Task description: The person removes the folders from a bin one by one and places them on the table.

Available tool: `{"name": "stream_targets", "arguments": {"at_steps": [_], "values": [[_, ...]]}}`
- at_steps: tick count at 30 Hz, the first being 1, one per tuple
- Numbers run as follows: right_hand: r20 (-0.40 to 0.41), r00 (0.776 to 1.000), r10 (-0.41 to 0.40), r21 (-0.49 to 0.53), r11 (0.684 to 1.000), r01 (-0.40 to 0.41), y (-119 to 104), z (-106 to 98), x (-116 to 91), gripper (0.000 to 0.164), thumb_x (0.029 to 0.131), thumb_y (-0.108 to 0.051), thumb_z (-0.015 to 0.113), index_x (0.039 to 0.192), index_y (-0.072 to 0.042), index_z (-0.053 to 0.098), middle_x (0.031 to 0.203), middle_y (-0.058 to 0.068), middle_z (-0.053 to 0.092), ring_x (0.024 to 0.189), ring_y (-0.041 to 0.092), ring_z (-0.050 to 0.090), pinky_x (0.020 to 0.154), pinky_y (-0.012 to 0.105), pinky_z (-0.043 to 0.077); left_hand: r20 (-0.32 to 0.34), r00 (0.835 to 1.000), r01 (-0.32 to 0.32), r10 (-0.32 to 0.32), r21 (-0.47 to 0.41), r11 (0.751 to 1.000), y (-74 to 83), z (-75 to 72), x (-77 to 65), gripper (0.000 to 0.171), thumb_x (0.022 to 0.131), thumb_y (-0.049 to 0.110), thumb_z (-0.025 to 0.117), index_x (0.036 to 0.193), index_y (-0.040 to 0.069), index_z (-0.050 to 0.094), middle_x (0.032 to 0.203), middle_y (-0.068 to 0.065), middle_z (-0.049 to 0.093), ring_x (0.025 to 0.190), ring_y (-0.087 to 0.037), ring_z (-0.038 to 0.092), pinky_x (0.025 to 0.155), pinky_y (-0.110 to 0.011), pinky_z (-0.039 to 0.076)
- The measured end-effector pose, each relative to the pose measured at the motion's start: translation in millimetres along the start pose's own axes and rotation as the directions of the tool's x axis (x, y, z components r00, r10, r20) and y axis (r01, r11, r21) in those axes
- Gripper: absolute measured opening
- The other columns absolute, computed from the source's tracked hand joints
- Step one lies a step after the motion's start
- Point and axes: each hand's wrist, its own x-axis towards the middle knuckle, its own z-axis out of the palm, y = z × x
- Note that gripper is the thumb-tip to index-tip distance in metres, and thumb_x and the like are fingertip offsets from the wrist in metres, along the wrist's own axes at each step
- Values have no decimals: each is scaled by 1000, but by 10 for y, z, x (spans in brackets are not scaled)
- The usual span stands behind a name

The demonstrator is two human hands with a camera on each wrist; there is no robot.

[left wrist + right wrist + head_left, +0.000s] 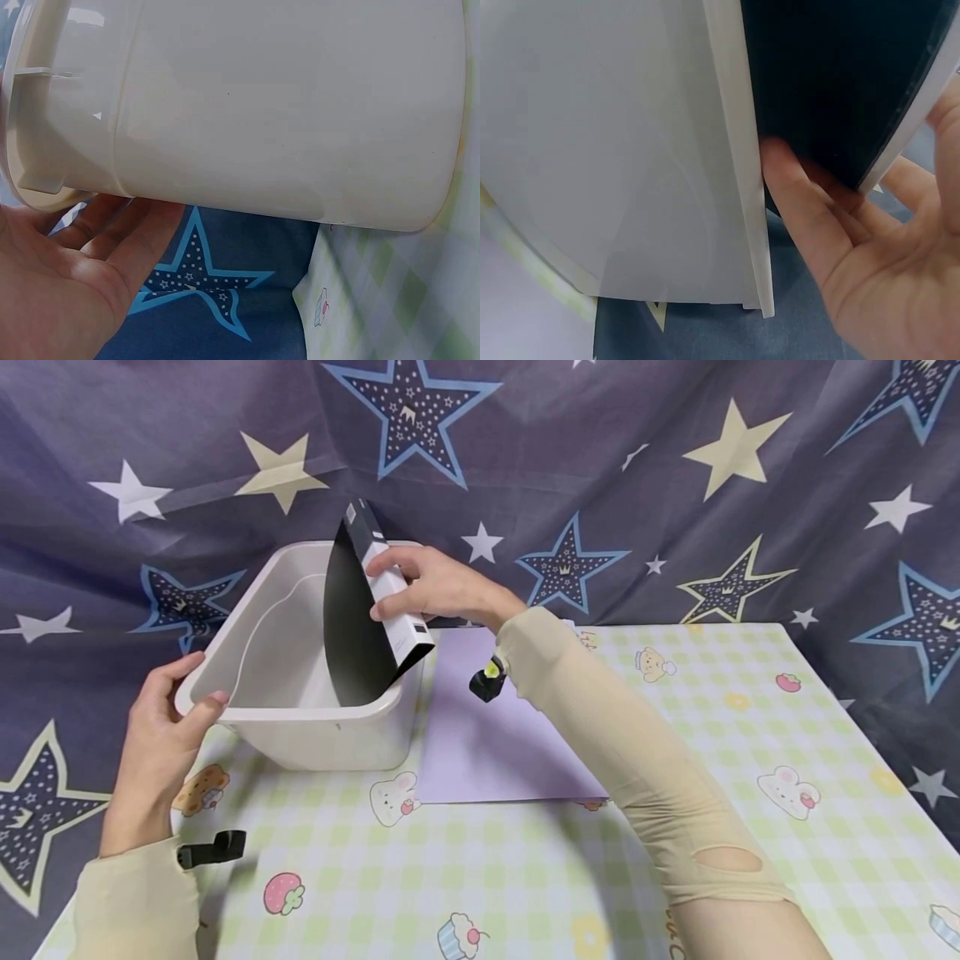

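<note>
A white plastic bin (322, 739) stands on the left part of the table. My left hand (161, 735) grips its left front corner, thumb over the rim and fingers outside; in the left wrist view, the fingers of that hand (90, 262) reach behind the bin wall (285, 112). My right hand (442, 585) holds a black folder-like thing with a white, printed spine (390, 585). It stands tilted, partly inside the bin at its right side. The right wrist view has the hand (877, 255) at its white edge, beside the dark face (832, 82). Its lower end is hidden.
Flat purple sheets (495, 760) lie on the table just right of the bin, partly under my right forearm. A green-and-white checked cloth (360, 877) with cartoon prints covers the table. A dark star-patterned curtain (570, 460) hangs close behind.
</note>
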Motion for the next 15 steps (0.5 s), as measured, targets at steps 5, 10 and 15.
{"name": "stream_targets", "arguments": {"at_steps": [5, 10, 15], "values": [[-21, 1000, -7, 12, 1000, 8, 1, 24, 4, 54, 75, -23, 78, 125, -20, 58, 86, 6, 53, 61, 17, 48, 60, 26, 43, -1, 1000, 10, -10, 16, 1000, 7, -5, -2, 56, 88, -1, 59, 142, 5, 42, 115, 6, 47, 91, -5, 52, 71, -6, 45], [-37, 999, -13, 54, 998, 15, 2, 37, -4, 51, 77, -19, 76, 124, -17, 59, 83, 5, 54, 61, 17, 48, 59, 26, 42, 1, 1000, 11, -11, -15, 1000, 8, -4, -6, 56, 88, -2, 59, 141, 5, 43, 115, 5, 47, 91, -5, 52, 71, -6, 45], [-48, 999, -8, 59, 998, 10, -8, 43, -24, 50, 78, -18, 75, 125, -18, 58, 89, 6, 58, 68, 18, 53, 63, 27, 45, -1, 1000, 8, -8, 0, 1000, 10, -4, -7, 56, 88, -1, 59, 141, 5, 43, 115, 5, 47, 90, -5, 52, 70, -6, 45]]}}
